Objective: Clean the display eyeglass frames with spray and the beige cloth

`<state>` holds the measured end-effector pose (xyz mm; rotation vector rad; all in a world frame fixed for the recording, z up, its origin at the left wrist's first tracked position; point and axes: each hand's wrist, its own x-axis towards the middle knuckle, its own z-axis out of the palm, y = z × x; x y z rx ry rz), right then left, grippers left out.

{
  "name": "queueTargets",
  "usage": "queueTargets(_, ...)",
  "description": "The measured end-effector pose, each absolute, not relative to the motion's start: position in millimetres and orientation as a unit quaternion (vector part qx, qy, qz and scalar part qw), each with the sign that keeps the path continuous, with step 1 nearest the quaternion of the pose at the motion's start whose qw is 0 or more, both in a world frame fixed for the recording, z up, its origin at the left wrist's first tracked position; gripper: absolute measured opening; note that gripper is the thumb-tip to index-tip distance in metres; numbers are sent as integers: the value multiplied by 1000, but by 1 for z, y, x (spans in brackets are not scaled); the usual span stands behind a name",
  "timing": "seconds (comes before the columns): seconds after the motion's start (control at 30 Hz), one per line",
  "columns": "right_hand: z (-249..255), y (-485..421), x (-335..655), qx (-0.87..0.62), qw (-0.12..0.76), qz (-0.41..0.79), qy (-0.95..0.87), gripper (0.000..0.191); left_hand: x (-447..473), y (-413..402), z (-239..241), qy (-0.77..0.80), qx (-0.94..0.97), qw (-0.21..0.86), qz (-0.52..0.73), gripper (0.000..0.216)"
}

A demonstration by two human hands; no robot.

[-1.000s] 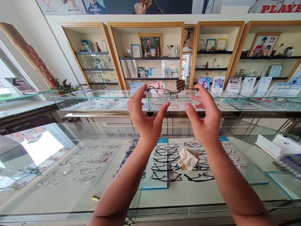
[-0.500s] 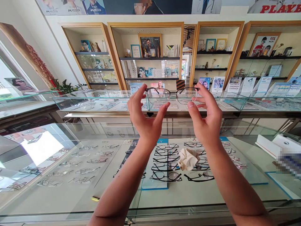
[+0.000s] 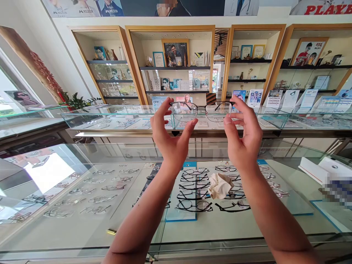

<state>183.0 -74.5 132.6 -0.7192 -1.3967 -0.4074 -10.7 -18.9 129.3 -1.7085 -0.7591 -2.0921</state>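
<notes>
A pair of eyeglasses [image 3: 201,107] with a dark upper rim and clear lenses is held up in the air, level, above the far edge of the near counter. My left hand [image 3: 172,135] grips its left end near the hinge, the thumb close to the lower part of the left lens. At the right end, my right hand [image 3: 243,134] has its fingers on the other hinge, with the thumb by the right lens's lower edge. Below, between my forearms, a crumpled beige cloth [image 3: 220,186] lies on the glass countertop.
Under the near glass counter [image 3: 132,236] are rows of eyeglasses [image 3: 194,206]. A second glass showcase [image 3: 126,126] runs across behind it, with standing leaflets [image 3: 290,101] on top. A white device [image 3: 327,169] sits at the right. Wooden shelves line the back wall.
The eyeglasses have turned slightly and stay at about the same height. My right hand has shifted a little to the right, its thumb moving outward along the lens. My left hand is nearly unmoved.
</notes>
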Motion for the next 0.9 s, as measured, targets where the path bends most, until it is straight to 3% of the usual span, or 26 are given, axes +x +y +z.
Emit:
queueTargets(0.33,134,-77,180,-309,712,-150,-613,49,-12,-15,128,-246,-608,137,-742,74)
queueTargets(0.9,137,-68,180,-265,755,-204,-563,34,-10,-9,126,-232,-617,128,-741,81)
